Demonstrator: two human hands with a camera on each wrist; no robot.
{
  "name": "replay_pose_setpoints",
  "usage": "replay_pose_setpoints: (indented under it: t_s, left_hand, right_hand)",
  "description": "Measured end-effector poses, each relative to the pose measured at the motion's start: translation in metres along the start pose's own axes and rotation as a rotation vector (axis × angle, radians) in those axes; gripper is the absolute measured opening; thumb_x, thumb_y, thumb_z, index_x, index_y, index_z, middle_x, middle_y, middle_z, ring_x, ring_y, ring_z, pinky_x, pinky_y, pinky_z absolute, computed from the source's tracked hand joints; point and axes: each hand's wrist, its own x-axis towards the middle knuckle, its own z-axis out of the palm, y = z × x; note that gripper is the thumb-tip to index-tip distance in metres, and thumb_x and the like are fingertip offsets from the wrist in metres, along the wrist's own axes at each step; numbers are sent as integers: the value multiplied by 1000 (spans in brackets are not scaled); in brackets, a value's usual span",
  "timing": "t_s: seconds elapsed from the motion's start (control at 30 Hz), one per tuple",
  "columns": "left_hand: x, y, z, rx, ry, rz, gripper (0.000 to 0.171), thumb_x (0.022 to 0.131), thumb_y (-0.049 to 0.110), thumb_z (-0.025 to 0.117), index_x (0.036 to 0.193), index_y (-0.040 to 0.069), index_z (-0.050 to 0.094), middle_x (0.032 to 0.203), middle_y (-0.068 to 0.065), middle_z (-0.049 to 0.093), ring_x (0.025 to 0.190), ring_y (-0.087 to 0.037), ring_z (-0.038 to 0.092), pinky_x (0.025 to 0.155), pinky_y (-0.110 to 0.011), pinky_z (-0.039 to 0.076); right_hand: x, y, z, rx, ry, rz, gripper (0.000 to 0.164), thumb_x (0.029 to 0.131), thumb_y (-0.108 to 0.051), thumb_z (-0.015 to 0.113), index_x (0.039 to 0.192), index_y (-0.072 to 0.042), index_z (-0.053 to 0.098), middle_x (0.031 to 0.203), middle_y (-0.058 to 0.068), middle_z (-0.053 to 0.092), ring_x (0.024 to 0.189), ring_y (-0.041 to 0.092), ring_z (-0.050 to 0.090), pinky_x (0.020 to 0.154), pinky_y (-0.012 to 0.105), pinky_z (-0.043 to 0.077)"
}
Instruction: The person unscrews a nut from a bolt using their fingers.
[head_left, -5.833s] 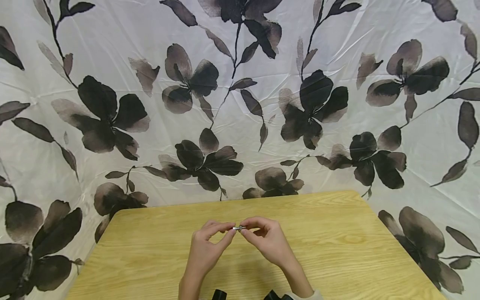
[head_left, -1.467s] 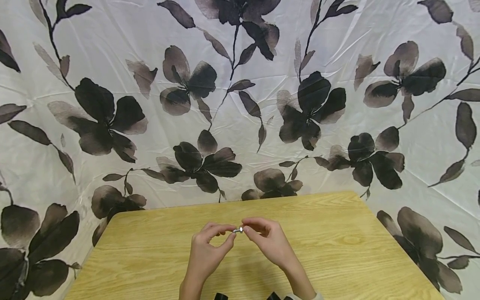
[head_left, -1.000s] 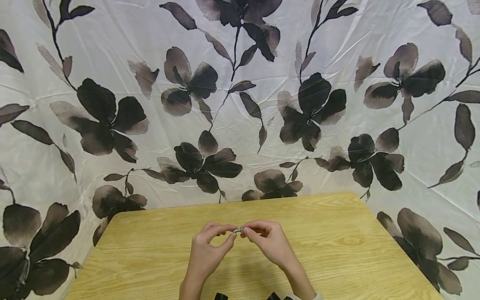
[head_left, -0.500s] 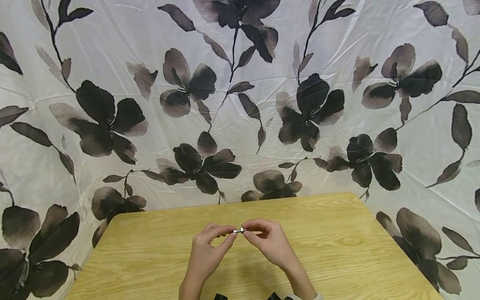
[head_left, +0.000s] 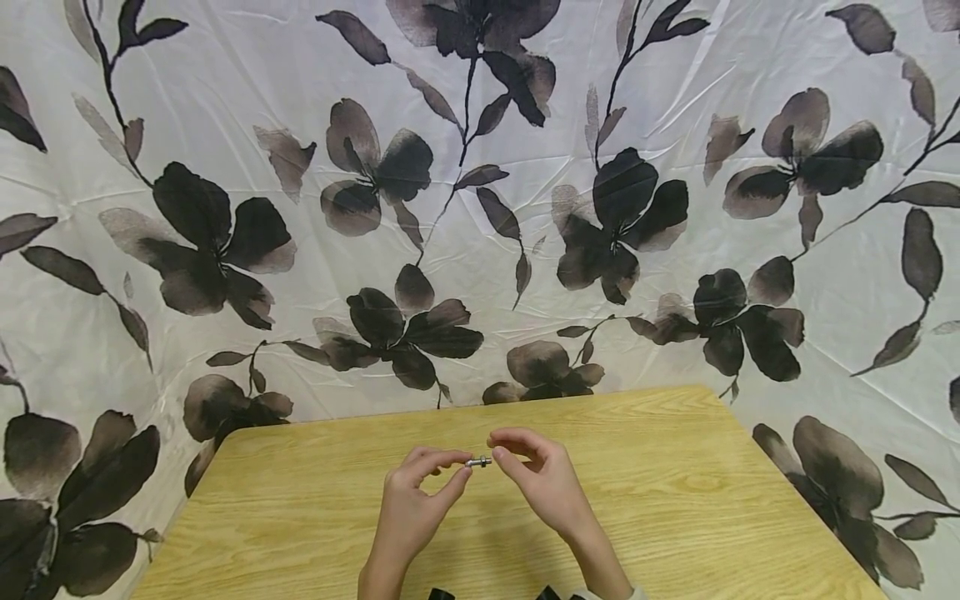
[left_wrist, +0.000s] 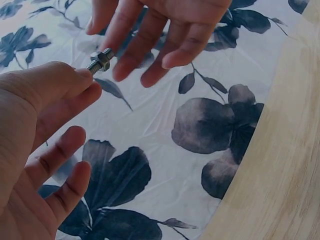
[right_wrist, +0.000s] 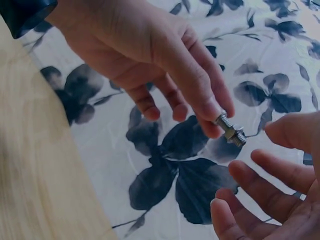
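Thumb and index finger of my left hand (head_left: 417, 493) pinch one end of a small silver bolt (right_wrist: 223, 121), held above the table. That end is hidden between the fingertips. A hex nut (left_wrist: 100, 60) sits partway along the thread, and some bare thread sticks out beyond it on the right. My right hand (head_left: 546, 485) is just right of that free end. Its thumb and fingers are spread apart around the space there and grip nothing. In the right wrist view, a small gap shows between the right thumb and the nut.
A light wood-grain table (head_left: 675, 483) lies under both hands. White cloth with dark flowers (head_left: 450, 208) hangs behind the table and at both sides. Black parts of the wrist gear (head_left: 442, 593) show at the bottom edge.
Over the earlier frames my right fingers repeatedly closed on the nut and loosened. Since half a second ago they have let go and spread slightly away. My left hand keeps its pinch.
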Motion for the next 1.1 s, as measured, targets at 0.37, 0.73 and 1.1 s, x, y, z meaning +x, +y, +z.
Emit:
replay_pose_setpoints:
  t_s: [0.37, 0.73, 1.1]
  left_hand:
    - [2, 2, 0, -13, 0, 45, 30, 80, 0, 86, 101, 21, 82, 89, 2, 77, 84, -7, 64, 72, -32, 54]
    - [2, 4, 0, -5, -8, 90, 30, 80, 0, 85, 103, 20, 81, 90, 6, 77, 84, -8, 62, 72, -26, 52]
    - [2, 3, 1, 5, -7, 101, 28, 80, 2, 86, 101, 19, 81, 91, 7, 77, 85, -9, 63, 70, -30, 53]
  right_hand:
    - [1, -1, 1, -30, -3, 45, 32, 101, -29, 68, 118, -3, 75, 112, 17, 76, 103, 23, 73, 82, 32, 60]
    - [1, 2, 0, -68, -76, 43, 27, 102, -31, 66, 107, -7, 79, 95, 13, 78, 89, 17, 75, 78, 32, 59]
    - [0, 2, -1, -66, -84, 40, 25, 100, -25, 69, 114, -5, 76, 102, 13, 78, 95, 17, 73, 80, 30, 58]
